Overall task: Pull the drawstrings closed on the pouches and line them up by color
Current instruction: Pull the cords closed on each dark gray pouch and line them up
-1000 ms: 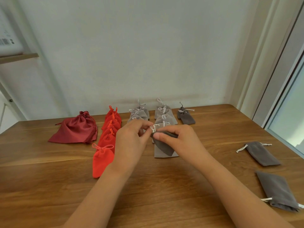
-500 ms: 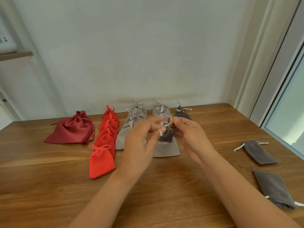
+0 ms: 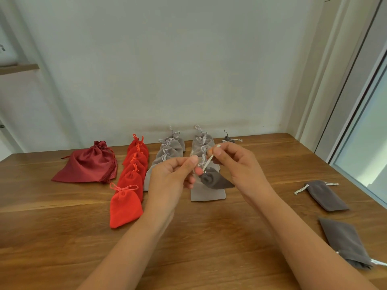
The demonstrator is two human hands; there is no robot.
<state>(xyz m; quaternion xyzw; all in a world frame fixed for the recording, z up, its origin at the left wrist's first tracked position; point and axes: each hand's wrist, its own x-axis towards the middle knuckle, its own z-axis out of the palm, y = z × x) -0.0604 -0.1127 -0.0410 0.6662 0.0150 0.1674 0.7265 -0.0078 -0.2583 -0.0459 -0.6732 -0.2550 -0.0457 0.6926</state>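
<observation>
1. Above the middle of the wooden table (image 3: 209,243), in the head view, a small dark grey pouch (image 3: 216,182) hangs between both hands, clear of the wood and in front of the light grey rows (image 3: 204,143).
2. The right hand (image 3: 240,168) pinches the pale drawstring (image 3: 208,162) between thumb and forefinger, and the cord runs taut down to the puckered mouth.
3. The left hand (image 3: 173,178) is curled, thumb pressed to forefinger beside the mouth. It seems to pinch the opposite cord, though its fingers hide that cord.
4. Judging by how it droops, the pouch is light, soft, velvety cloth with no stiffness. It should be held by the cords or the gathered neck, since the body would only fold.
5. The thin cord could slip through a loose pinch, so the pulls should be even and opposed.
6. The pouch's mouth looks nearly gathered shut. Nothing inside can be seen, and its body hangs flat, so it is probably empty.
7. The orange-red pouches (image 3: 124,208) and the light grey ones lie cinched in rows, and one dark grey pouch at the back (image 3: 228,140) starts its own row.
8. A dark red satin bag (image 3: 88,166) at the far left looks fuller, but its contents are hidden.
9. Two flat dark grey pouches (image 3: 326,195) lie well apart at the right with their mouths not yet drawn.
</observation>
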